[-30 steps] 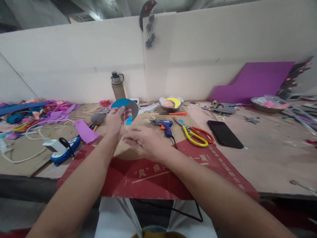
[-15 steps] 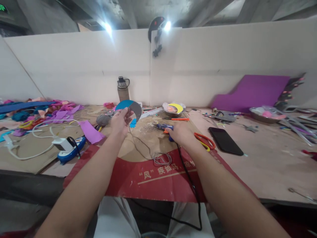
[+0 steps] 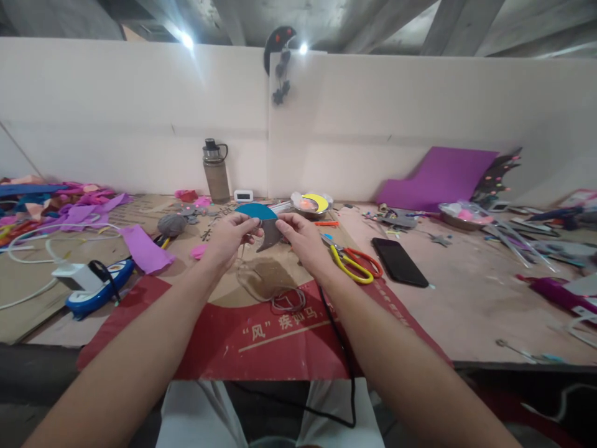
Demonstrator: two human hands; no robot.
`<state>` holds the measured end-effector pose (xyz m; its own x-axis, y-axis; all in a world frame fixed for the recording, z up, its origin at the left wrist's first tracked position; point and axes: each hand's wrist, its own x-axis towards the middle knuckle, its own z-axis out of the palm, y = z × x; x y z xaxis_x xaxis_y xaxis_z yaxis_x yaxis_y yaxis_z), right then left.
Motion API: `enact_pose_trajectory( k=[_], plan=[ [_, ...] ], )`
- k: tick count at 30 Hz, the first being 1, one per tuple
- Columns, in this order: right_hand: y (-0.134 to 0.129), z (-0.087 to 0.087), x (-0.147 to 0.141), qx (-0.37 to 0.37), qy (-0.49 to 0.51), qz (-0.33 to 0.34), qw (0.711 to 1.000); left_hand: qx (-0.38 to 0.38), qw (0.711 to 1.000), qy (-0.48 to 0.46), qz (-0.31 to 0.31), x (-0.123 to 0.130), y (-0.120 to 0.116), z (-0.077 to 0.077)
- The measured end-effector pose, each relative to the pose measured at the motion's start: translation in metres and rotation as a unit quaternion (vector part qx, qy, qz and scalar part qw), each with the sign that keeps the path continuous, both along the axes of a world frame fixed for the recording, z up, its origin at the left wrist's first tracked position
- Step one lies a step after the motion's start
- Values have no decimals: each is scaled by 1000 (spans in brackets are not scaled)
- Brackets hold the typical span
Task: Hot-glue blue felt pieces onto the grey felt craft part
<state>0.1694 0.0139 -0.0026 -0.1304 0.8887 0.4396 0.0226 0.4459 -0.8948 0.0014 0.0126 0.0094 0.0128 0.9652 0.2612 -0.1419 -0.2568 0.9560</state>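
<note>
Both hands pinch a crescent-shaped felt piece (image 3: 268,235), grey on one part and blue along its top, held above the table. My left hand (image 3: 237,233) grips its left side between thumb and fingers. On the right edge, my right hand (image 3: 301,236) is closed with the thumb in front. A grey cord (image 3: 254,280) hangs below the left hand and ends in a loose coil (image 3: 289,300) on the red and brown paper sheet (image 3: 280,354). Scissors with yellow and red handles (image 3: 357,264) lie beside the right wrist. A black cable (image 3: 342,342) passes under the right forearm.
A grey yarn ball (image 3: 171,225), a bottle (image 3: 216,174) and a bowl with a yellow crescent (image 3: 316,203) stand toward the back. A phone (image 3: 399,261) lies to the right. At left are a blue power strip (image 3: 100,289) and colourful felt scraps (image 3: 88,208).
My right hand has let go of the blue glue gun and moved left to the crescent. The crescent has been turned and lowered slightly. The view has shifted right.
</note>
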Motion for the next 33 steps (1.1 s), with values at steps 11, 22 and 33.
enact_pose_trajectory(
  k=[11, 22, 33],
  plan=[
    [-7, 1, 3, -165, 220, 238, 932, -88, 984, -52, -147, 0, -5, 6],
    [-1, -5, 1, -170, 211, 144, 952, -69, 994, -15, -80, 2, -2, 0],
    [6, -2, 15, -90, 51, 1, 995, -105, 990, -85, -48, -6, 7, -1]
  ],
)
